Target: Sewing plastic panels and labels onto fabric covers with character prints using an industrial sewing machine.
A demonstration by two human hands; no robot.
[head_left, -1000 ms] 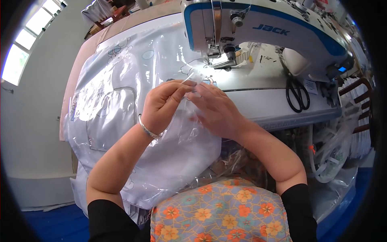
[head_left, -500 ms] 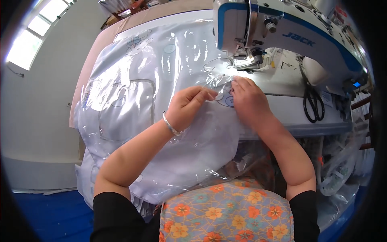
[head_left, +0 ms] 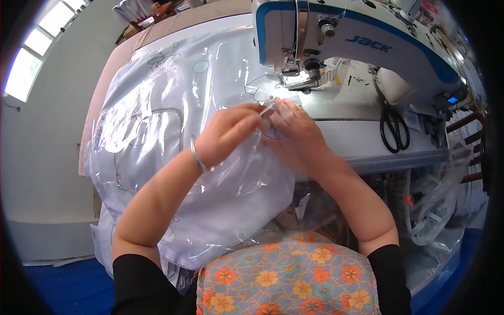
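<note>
A large sheet of white fabric or clear plastic (head_left: 236, 178), glossy and printed with line drawings, lies over the sewing table and hangs towards my lap. My left hand (head_left: 228, 131), a bangle at its wrist, is closed in a pinch on a narrow translucent strip (head_left: 268, 109). Close beside it, my right hand (head_left: 296, 131) has its fingers bent over the sheet's edge just in front of the sewing machine (head_left: 346, 39); its fingertips are closed at the strip, partly blurred. The lit needle area is right behind my fingertips.
Black-handled scissors (head_left: 394, 128) lie on the table right of my hands. Clear plastic bags (head_left: 436, 210) hang below the table's right edge. A flowered cloth (head_left: 289, 278) covers my lap. A pale wall (head_left: 58, 142) stands at the left.
My hands have come closer together, and the left has turned with its fingers over the strip. The whole view has shifted, so the machine and table appear further left.
</note>
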